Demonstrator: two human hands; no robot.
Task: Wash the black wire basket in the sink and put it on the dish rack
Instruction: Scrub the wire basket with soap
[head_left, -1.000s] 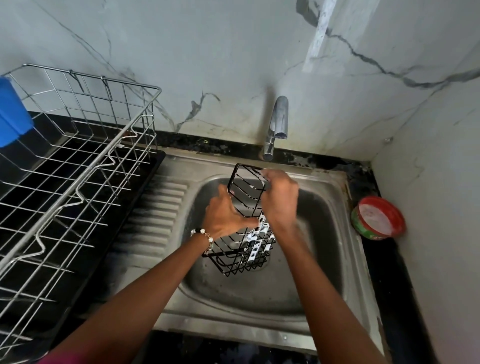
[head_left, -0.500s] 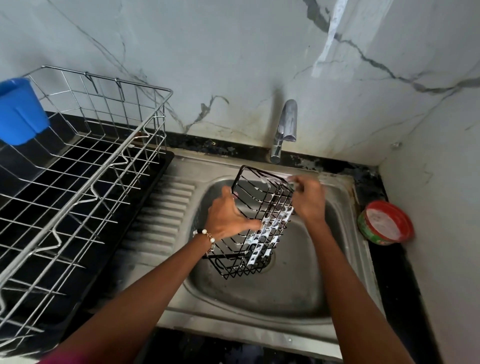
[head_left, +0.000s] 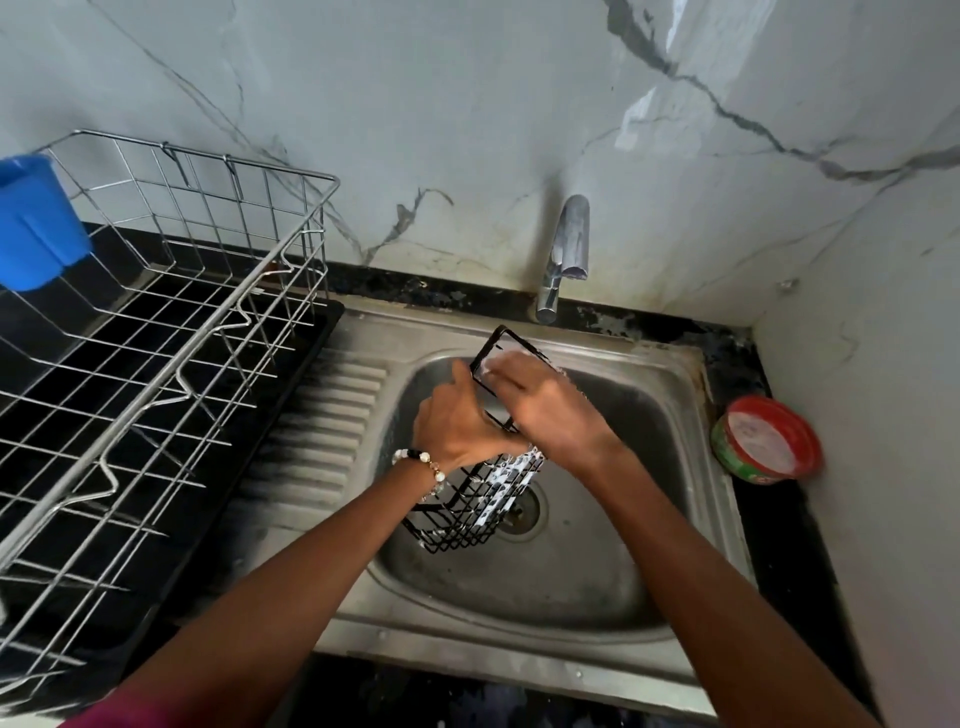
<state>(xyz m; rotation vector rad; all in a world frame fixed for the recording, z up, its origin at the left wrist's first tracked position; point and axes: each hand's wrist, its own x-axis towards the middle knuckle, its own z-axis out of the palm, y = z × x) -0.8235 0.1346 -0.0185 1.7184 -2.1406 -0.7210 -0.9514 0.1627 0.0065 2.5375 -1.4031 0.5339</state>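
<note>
Here, in the head view, a black wire basket is held tilted above the bowl of a steel sink, its open rim raised toward twelve o'clock and its closed end hanging low, just at nine o'clock of the drain. White suds are seen clinging to the wires on its right flank. The basket is gripped on its left side by the left hand, whose thumb is stretched up toward the rim; a beaded bracelet is worn at that wrist. The right hand is laid across the upper part of the basket from three o'clock, blurred, with its fingers reaching to the rim; whether those fingers are curled round the wire or only pressed flat on it cannot be told. A pale patch under the fingertips is too smeared to be named.

A chrome tap is fixed at twelve o'clock of the bowl, against a white veined wall. At nine o'clock of the sink, beyond the ribbed drainer, a steel wire dish rack is set on a black tray, well apart from the basket. A blue plastic cup is seen at the rack's far-left edge. At three o'clock of the sink, in the corner of the black counter, a round red-and-green tub with white contents is placed.
</note>
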